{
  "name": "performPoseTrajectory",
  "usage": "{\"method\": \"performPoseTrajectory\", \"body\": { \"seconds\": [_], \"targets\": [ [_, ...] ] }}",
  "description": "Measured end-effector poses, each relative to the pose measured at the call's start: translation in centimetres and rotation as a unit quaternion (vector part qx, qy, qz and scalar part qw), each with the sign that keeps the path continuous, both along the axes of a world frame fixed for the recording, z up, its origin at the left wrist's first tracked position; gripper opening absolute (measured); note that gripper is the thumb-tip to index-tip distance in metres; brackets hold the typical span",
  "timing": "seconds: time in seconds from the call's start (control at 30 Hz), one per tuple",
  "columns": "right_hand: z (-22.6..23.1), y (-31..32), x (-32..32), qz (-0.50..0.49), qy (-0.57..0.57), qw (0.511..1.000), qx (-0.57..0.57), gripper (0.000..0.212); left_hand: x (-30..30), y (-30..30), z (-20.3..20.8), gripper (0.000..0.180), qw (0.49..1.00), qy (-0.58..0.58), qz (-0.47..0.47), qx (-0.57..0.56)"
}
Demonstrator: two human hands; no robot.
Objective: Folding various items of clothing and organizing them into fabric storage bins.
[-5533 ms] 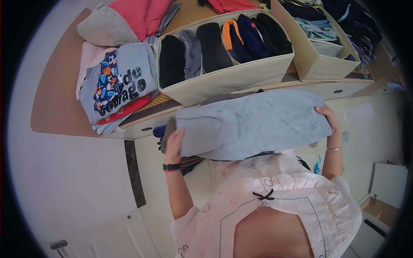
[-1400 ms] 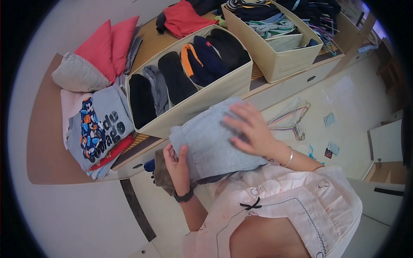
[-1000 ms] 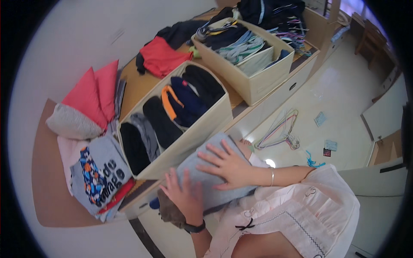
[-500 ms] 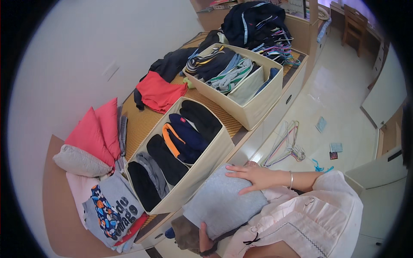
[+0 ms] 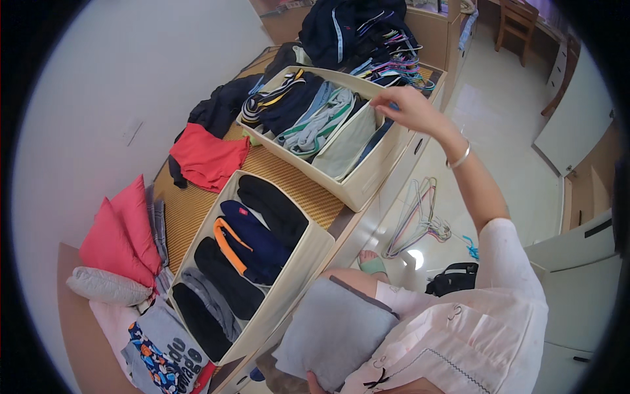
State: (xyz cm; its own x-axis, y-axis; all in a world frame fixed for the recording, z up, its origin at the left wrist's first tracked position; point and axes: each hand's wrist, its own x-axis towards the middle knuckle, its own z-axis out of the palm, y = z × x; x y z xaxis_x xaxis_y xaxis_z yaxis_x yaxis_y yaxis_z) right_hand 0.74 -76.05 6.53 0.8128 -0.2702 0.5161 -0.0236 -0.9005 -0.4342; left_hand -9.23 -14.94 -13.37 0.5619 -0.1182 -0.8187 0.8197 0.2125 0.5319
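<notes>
My right hand is over the far cream fabric storage box. Its fingers are bent and closed at the upper corner of the box's pale divider. Beside the divider lie rolled dark, blue and grey-green striped clothes. On my lap rests a folded grey garment, with a darker edge showing beneath it. At the bottom, my left hand grips its near edge, mostly hidden below the cloth. The nearer cream box holds folded black, grey and navy clothes, one with an orange trim.
Both boxes stand on a bed platform with a woven mat. Around them are a red garment, pink cushions and a dark pile of clothes with hangers. Loose hangers and a black bag lie on the floor.
My right hand has left the grey garment and moved up and away to the far box's divider. My left hand stays at the garment. The view has shifted, bringing the black bag into sight.
</notes>
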Motion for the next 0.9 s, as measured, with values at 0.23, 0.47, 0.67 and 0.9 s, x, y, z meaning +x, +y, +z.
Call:
{"method": "performPoseTrajectory", "body": {
  "seconds": [0.23, 0.47, 0.67, 0.9],
  "targets": [
    [0.7, -1.4, 5.2, 0.113, 0.414, 0.9, -0.075, 0.019, -0.2, -1.1, -1.5, 0.086, 0.997, 0.065, 0.035, 0.017],
    [-3.4, -1.6, 9.2, 0.285, 0.53, 0.797, 0.048, 0.054, 0.3, -1.6, -1.7, 0.087, 0.993, 0.105, 0.04, 0.031],
    [-0.7, -1.8, 9.1, 0.318, 0.516, 0.792, 0.076, 0.05, 0.4, -1.3, -2.0, 0.088, 0.991, 0.122, 0.045, 0.034],
    [-3.6, 0.2, 9.1, 0.185, 0.554, 0.806, -0.089, 0.06, 0.2, -0.8, -2.1, 0.089, 0.991, 0.119, 0.045, 0.028]
  ]
}}
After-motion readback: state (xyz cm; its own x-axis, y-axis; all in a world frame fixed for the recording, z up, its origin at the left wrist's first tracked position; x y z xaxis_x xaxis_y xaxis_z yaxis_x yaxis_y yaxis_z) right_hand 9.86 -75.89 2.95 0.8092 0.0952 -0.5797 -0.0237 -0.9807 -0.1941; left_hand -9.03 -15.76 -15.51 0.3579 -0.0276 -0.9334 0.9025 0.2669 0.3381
